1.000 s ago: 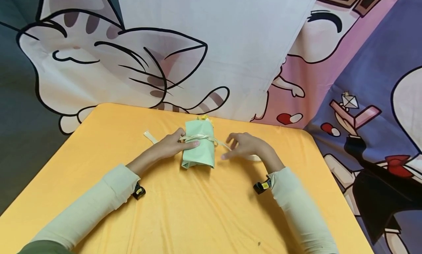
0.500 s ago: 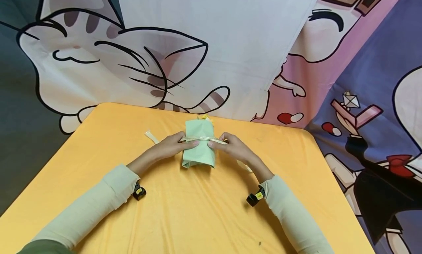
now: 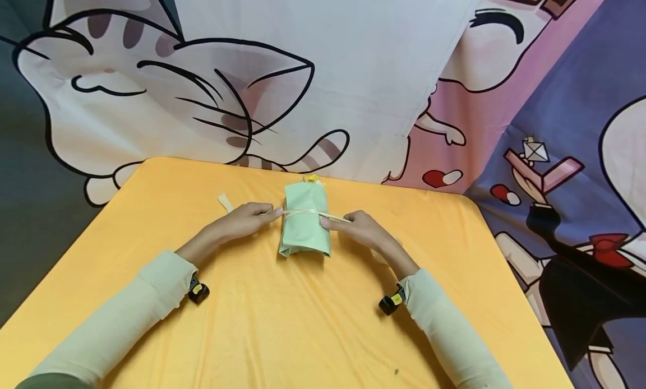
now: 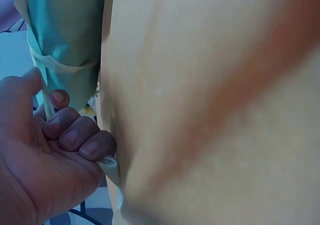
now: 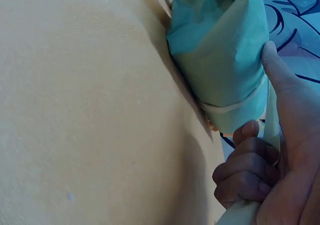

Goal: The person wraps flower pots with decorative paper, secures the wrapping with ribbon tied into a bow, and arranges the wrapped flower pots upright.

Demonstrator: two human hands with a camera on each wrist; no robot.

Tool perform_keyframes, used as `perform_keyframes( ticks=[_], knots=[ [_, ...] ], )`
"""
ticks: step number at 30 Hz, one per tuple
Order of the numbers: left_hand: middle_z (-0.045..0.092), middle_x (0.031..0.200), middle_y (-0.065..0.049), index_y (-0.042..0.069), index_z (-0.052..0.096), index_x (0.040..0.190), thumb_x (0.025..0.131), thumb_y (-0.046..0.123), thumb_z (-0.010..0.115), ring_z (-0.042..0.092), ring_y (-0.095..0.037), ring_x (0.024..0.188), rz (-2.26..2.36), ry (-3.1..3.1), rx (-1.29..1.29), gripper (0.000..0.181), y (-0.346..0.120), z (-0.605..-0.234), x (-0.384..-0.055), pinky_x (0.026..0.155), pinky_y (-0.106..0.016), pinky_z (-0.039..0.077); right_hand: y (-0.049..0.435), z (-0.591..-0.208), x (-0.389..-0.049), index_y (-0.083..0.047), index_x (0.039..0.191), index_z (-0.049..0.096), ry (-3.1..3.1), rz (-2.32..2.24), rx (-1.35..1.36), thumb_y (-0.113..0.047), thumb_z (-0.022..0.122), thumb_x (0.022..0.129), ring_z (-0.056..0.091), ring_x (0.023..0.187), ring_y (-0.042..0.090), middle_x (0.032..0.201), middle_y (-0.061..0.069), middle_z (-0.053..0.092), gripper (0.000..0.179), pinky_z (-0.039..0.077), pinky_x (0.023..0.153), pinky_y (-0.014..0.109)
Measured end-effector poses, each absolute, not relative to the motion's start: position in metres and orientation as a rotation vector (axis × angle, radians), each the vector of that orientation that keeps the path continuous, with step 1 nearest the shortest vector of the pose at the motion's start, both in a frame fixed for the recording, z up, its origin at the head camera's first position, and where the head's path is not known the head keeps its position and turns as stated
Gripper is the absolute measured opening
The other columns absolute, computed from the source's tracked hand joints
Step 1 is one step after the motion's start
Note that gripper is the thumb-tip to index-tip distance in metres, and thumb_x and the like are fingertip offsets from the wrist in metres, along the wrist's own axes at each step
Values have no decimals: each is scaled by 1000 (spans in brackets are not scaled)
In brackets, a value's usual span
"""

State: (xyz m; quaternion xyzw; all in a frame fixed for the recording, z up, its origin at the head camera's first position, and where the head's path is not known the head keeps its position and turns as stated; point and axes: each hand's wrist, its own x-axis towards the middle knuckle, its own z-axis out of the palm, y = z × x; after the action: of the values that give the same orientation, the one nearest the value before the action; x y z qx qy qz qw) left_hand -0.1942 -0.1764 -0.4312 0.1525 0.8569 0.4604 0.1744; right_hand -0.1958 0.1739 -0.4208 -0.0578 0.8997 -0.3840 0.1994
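Green wrapped bundle (image 3: pixel 304 232) on the yellow-covered table (image 3: pixel 282 327), near its far edge, between the person's left hand (image 3: pixel 245 219) and right hand (image 3: pixel 364 229); a yellow flower-like bit (image 3: pixel 312 179) shows at the end away from the person. Pale ribbon (image 3: pixel 303 211) runs across the bundle's middle and out both sides. Left grip: clamped on the ribbon just beside the bundle, fingers curled, loose ribbon end (image 3: pixel 224 203) sticking out past the hand. Right grip: also clamped on the ribbon, fingers curled round it, thumb tip touching the bundle's side. Black cameras (image 3: pixel 198 292) on both wrists, pale sleeves (image 3: pixel 164 285) on both arms. Behind the table I see a hanging cloth (image 3: pixel 363 69) with a cartoon cat, pink and purple cartoon panels (image 3: pixel 555 125) to the right
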Motion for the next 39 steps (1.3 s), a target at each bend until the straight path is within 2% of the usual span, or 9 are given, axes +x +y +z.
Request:
perform_keyframes(
  ticks=[2,5,8,10,13,21,29,35,39],
  knots=[
    [43,77,0,15,46,82,117,57,55,40,-19,67,1331,2437,427,55,-181,-431,-193,68,-31,37,176,-421,-197,-12,106,74,2505,-1096,-220,-88,64,96,54,83,14,87,-5,59,78,50,86,37],
    [40,73,2,14,45,79,117,51,58,36,-17,63,1385,2450,415,55,-185,-432,-191,65,-30,34,181,-422,-197,-16,79,54,2447,-1124,-289,-81,55,107,33,65,15,67,-5,33,71,37,69,34],
    [37,69,4,14,44,76,117,47,62,33,-14,60,1420,2458,406,55,-188,-432,-189,61,-29,32,185,-425,-194,-20,68,39,2376,-1190,-248,-81,57,106,24,59,14,62,-7,25,74,27,60,31],
    [36,67,5,15,44,75,116,46,63,32,-14,58,1424,2470,404,55,-189,-432,-189,60,-28,32,186,-427,-192,-21,66,39,2335,-1240,-195,-84,60,102,22,58,14,61,-7,24,76,25,59,30],
    [37,67,5,16,45,74,117,45,62,34,-14,59,1392,2513,425,55,-189,-431,-189,62,-29,33,189,-429,-189,-20,65,41,2302,-1296,-131,-87,63,98,21,58,15,62,-7,24,77,25,58,30],
    [41,71,3,15,47,76,118,44,60,41,-18,67,1305,2605,461,52,-194,-432,-189,69,-33,37,192,-434,-187,-21,67,45,2303,-1299,-123,-87,64,98,24,57,14,61,-8,25,75,27,57,29],
    [46,68,4,18,53,76,116,55,59,44,-16,64,1141,2725,462,55,-196,-435,-191,69,-32,40,203,-427,-193,-11,76,51,2354,-1254,-323,-69,62,109,30,64,15,68,-6,32,68,30,64,29],
    [53,67,3,16,58,80,114,60,61,45,-16,62,1151,2706,436,56,-195,-430,-195,66,-32,42,212,-419,-201,1,90,66,2455,-1142,-425,-63,60,113,35,64,16,68,-6,40,69,33,64,30],
    [56,70,2,15,64,84,113,60,63,48,-16,63,1115,2705,433,54,-193,-432,-195,65,-30,42,217,-417,-204,-2,97,73,2470,-1049,-461,-59,62,113,41,70,17,74,-3,46,60,38,70,32]
  ],
)
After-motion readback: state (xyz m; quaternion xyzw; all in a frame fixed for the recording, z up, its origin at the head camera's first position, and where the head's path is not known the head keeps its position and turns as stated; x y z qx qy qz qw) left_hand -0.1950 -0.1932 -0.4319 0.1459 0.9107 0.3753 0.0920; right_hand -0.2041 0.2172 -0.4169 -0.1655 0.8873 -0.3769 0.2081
